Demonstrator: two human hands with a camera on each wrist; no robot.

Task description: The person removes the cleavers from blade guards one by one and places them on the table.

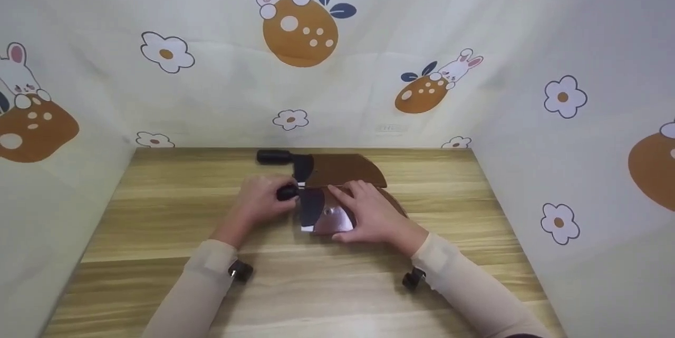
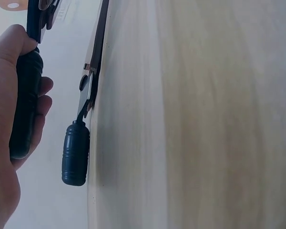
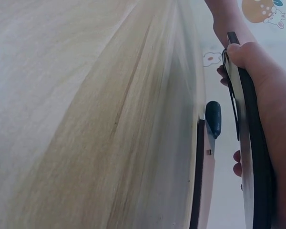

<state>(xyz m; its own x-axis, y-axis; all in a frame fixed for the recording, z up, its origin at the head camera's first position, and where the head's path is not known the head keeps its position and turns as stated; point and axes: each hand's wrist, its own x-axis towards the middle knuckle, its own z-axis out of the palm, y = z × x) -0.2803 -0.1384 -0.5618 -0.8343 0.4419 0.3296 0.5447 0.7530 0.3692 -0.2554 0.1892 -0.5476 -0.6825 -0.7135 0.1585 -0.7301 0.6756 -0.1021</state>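
In the head view, my left hand point(image 1: 258, 198) grips the black handle point(image 1: 286, 192) of a broad-bladed knife in a brown sheath. Fingers and thumb wrap round that ridged handle point(image 2: 26, 105) in the left wrist view. At the other end, my right hand point(image 1: 374, 214) holds the brown sheath point(image 1: 322, 222), fingers across its face and thumb at the lower edge. Both wrist views show this knife held up off the table. Behind it lies a second sheathed knife point(image 1: 345, 169), untouched, its handle point(image 1: 273, 157) pointing left. Most of the held blade is hidden by its sheath.
The wood-grain table point(image 1: 327, 285) runs back to a pale cloth wall point(image 1: 221, 90) printed with rabbits and flowers. More of this cloth hangs on both sides. Small black devices point(image 1: 241, 270) are strapped to the sleeved wrists.
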